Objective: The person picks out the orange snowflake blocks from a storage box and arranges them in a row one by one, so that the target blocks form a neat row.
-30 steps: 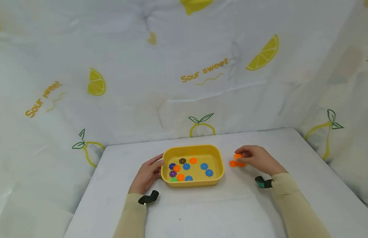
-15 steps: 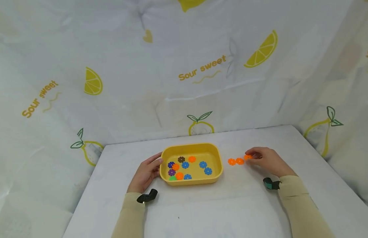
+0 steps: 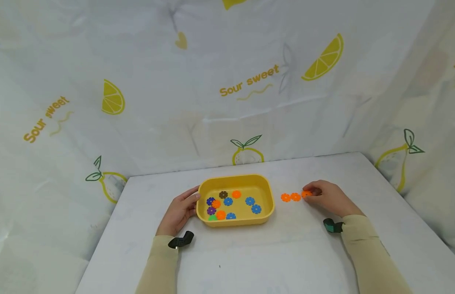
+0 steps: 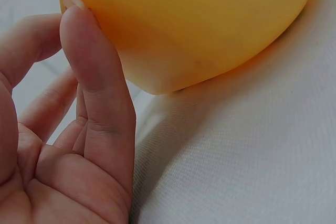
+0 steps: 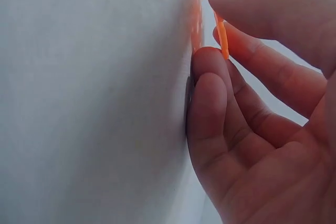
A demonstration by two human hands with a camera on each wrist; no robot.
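Right hand (image 3: 328, 197) is on the white surface (image 3: 249, 253), right of the yellow tray (image 3: 269, 204). Its thumb and fingers pinch an orange flower disc (image 3: 306, 194); the right wrist view shows the disc edge-on between the fingertips (image 5: 210, 64), at or just above the cloth, can't tell which. That disc is the right end of a row of three: two more orange discs (image 3: 290, 197) lie flat on the surface just beside it, between hand and tray.

Left hand (image 3: 181, 210) rests against the tray's left end, fingers relaxed and straight, one fingertip touching the outer wall (image 4: 184, 30); not curled round it.

Inside the tray: blue discs (image 3: 250, 201), orange ones (image 3: 236, 194), a brown one (image 3: 223, 194), a purple one (image 3: 211, 210) and a green one (image 3: 213, 218), mostly bunched at the left.

Lemon-print sheet (image 3: 227, 81) hangs behind and on both sides.
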